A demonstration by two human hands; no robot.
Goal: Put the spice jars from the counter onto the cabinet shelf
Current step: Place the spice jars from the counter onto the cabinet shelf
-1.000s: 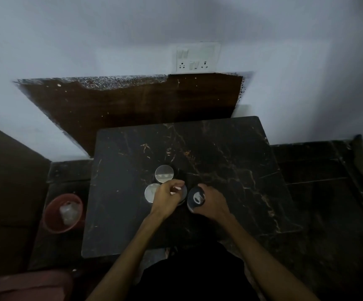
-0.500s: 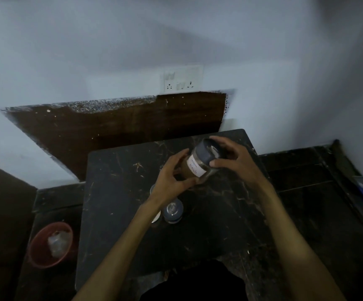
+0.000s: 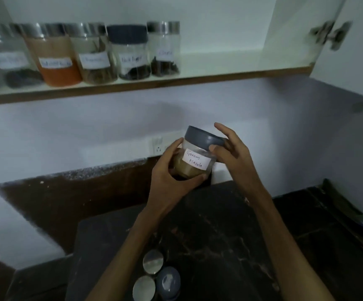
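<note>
Resting in left hand (image 3: pixel 169 181): jar (image 3: pixel 194 158)

Five labelled jars (image 3: pixel 93 54) are being kept in a row at the left of the far cabinet shelf (image 3: pixel 230 61). One jar (image 3: pixel 194 158) is being held up by two hands. Three jars (image 3: pixel 154 276) are being left clustered on the near counter (image 3: pixel 230 235).

Two bare forearms are seen; left hand (image 3: pixel 172 177) and right hand (image 3: pixel 232 153) ungloved, no sleeves, rings or watch worn.
</note>
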